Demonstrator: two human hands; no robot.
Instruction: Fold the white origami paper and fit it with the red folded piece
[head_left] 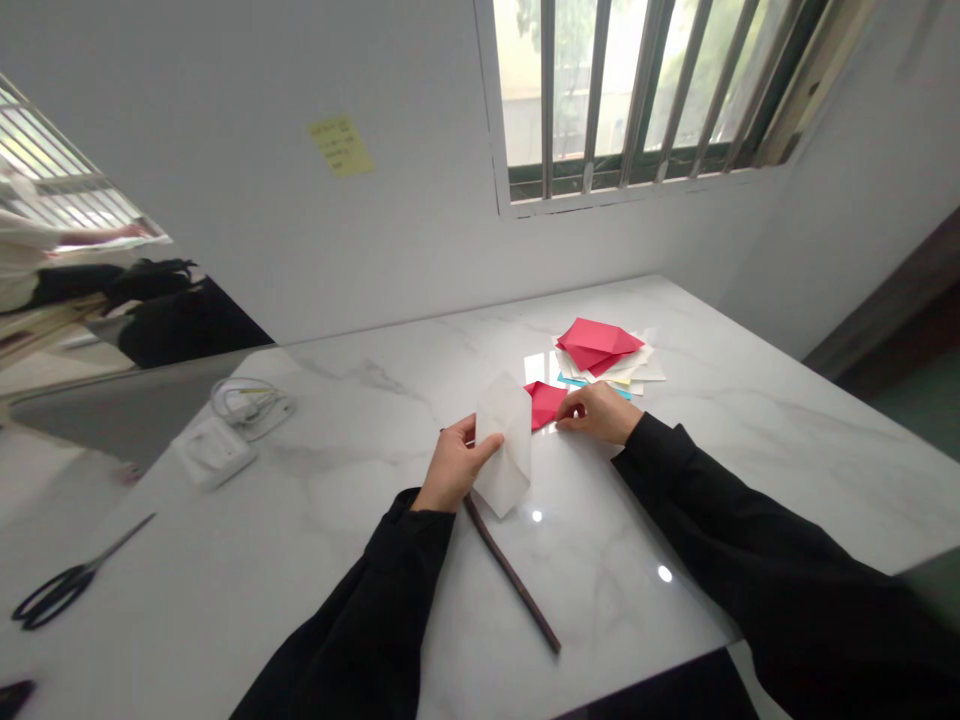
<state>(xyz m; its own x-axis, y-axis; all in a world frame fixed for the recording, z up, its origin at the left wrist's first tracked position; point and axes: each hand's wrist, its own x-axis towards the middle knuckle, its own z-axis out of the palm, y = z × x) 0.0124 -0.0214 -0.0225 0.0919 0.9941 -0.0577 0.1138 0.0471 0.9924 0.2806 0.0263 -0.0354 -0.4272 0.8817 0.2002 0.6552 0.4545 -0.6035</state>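
Note:
My left hand (452,462) grips a piece of folded white paper (506,455), thumb on its near face and fingers behind it. Beneath that hand a thin dark brown stick (517,580) slants across the table, its upper end hidden by the hand and paper. My right hand (600,412) has its fingertips pinched together at the right edge of a red folded paper (545,403). Part of the red paper is hidden behind the white one. Just beyond my right hand lies a pile of folded papers (604,350), red on top, with white, blue and yellow below.
The white marbled table (337,560) meets a wall with a barred window (622,100) and a yellow sticky note (341,145). Black-handled scissors (75,580) lie at the left, near a white box (214,452) and a coiled white cable (251,400). Another person (30,240) shows at far left.

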